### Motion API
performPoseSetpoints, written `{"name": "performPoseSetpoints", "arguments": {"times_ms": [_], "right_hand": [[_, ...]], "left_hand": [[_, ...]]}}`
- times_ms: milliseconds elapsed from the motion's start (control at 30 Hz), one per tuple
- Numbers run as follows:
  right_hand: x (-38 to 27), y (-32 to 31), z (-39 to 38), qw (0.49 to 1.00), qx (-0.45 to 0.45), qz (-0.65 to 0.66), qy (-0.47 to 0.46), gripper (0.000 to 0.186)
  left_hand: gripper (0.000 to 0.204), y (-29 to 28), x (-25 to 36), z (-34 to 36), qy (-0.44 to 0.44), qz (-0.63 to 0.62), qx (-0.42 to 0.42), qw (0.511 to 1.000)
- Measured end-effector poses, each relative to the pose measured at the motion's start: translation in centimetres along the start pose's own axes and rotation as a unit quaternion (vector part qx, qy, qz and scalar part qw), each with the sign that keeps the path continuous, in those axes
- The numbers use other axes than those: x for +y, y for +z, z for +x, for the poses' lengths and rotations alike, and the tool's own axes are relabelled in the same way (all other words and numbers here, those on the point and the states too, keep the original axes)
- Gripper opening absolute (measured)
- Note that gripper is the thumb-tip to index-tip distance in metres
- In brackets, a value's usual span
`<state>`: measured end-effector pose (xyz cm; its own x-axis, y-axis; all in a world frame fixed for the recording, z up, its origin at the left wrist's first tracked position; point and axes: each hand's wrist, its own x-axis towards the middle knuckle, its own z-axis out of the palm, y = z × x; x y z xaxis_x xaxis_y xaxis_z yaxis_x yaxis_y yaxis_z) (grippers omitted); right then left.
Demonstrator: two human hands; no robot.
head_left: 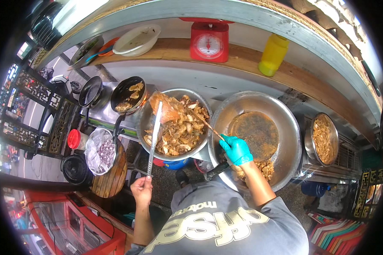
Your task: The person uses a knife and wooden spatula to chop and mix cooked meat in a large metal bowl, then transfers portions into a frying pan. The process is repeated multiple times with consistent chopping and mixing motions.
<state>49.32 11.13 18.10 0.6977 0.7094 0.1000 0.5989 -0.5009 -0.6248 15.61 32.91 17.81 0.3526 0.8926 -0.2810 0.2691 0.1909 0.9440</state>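
Head view: you are working over a steel bowl (178,92) heaped with browned food pieces (178,135), and two tools are reaching across it. Your right hand (237,150), in a teal glove, is gripping a wooden handle (206,124), with its fingers curled closely around the near end. That handle is slanting up and left over the pieces toward an orange-brown mass (169,111); this part is blurred, so it may be a skimmer's head or its load. Your bare left hand (141,190) is pinching the lower end of a long metal utensil (154,140) between thumb and closed fingers, and the far tip is crossing in front of the orange-brown mass.

Just to the right, a large steel basin (287,140) is holding brown liquid (255,129), with more pieces lying at its near side beyond your gloved wrist. Left of the bowl, a dark pan (140,81) is carrying a few pieces. Nearer you, a plastic-lined bowl (90,146) is holding chopped purplish bits and sitting beside a round wooden board (108,183). At the far right, a smaller steel pan (309,142) is holding brown food. Above, a red scale (208,42) and a yellow bottle (273,55) are standing on a wooden shelf (244,56).
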Motion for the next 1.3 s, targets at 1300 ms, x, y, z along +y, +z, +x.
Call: {"name": "performPoseSetpoints", "arguments": {"times_ms": [1300], "right_hand": [[-4.0,4.2,-3.6,0.982,0.102,0.050,0.149,0.029]], "left_hand": [[0.024,-11.4,17.4,26.8,0.392,0.616,0.138,0.669]]}}
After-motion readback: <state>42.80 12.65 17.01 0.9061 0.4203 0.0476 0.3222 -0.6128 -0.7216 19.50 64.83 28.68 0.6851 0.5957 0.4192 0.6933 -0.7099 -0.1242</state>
